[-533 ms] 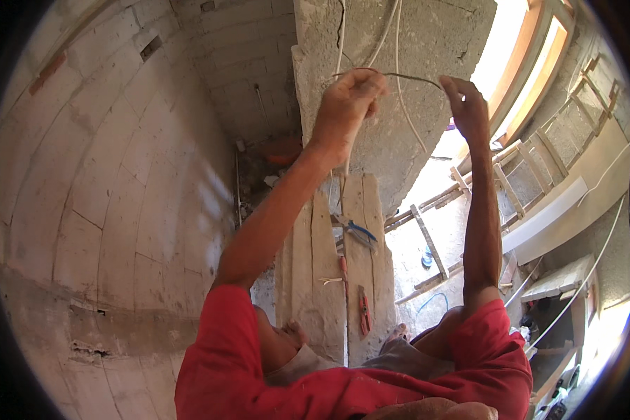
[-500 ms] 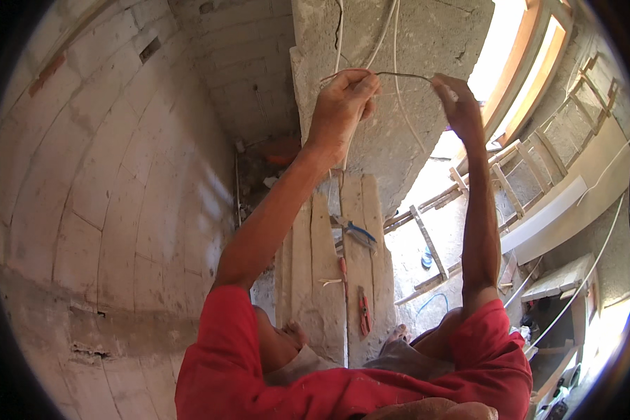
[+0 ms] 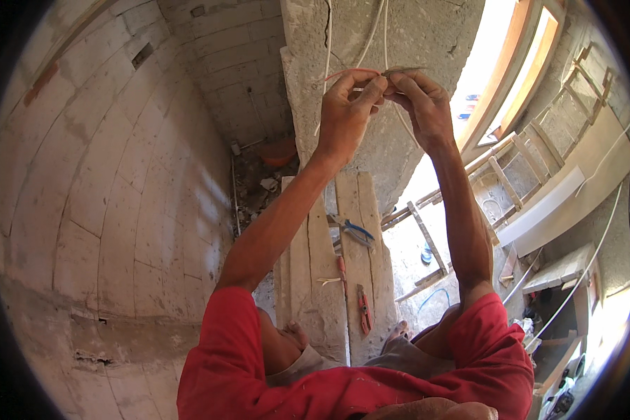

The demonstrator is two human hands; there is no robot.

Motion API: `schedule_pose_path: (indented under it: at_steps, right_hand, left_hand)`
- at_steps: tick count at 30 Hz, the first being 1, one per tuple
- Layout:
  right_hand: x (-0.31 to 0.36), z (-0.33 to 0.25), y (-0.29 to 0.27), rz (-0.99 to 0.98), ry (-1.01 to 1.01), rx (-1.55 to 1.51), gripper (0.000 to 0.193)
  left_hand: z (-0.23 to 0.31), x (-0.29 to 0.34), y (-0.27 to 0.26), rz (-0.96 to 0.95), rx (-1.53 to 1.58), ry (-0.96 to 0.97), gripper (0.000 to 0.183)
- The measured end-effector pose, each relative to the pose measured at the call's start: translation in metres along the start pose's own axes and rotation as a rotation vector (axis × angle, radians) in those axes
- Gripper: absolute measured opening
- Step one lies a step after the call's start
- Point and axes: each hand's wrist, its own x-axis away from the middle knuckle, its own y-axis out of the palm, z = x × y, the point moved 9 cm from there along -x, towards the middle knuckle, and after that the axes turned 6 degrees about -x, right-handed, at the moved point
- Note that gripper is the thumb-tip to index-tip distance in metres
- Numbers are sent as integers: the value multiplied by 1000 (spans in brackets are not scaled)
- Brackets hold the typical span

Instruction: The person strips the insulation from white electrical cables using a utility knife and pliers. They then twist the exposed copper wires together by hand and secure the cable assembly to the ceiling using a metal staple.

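Note:
Both arms are raised toward the concrete above the planks, and my fingertips meet there. My left hand [image 3: 344, 115] is closed in a pinch on a thin reddish electrical wire [image 3: 357, 70], whose end sticks out to the left. Right beside it, my right hand [image 3: 427, 112] pinches a dark wire [image 3: 407, 68] that runs over its fingers. Where the two wires meet is hidden by my fingertips. White cables [image 3: 386, 35] hang down the concrete behind my hands.
Below me, wooden planks [image 3: 311, 245] carry blue-handled pliers [image 3: 357, 229], a red-handled hand tool [image 3: 365, 310] and a slim tool with a red handle [image 3: 341, 269]. A block wall [image 3: 119, 210] rises on the left. A wooden ladder [image 3: 427, 238] and a window frame [image 3: 500, 77] are on the right.
My right hand has moved left along the dark wire, from well apart to touching my left fingertips. The stretch of wire between the hands has closed up.

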Motion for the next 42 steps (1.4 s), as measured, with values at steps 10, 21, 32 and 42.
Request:
schedule_pose_path:
  at_steps: [10,21,32,42]
  right_hand:
    - [-5,4,-10,34,96,-102,31]
    - [-9,5,-18,229,11,-45,29]
    - [2,9,20,-212,-26,592,22]
    - [10,32,16,-146,162,295,21]
  left_hand:
    - [-15,4,-10,87,-173,86,35]
    - [-37,3,12,-325,-346,-85,52]
    - [9,-15,-24,-177,-687,60,48]
    - [4,-16,-25,-117,-695,-67,27]
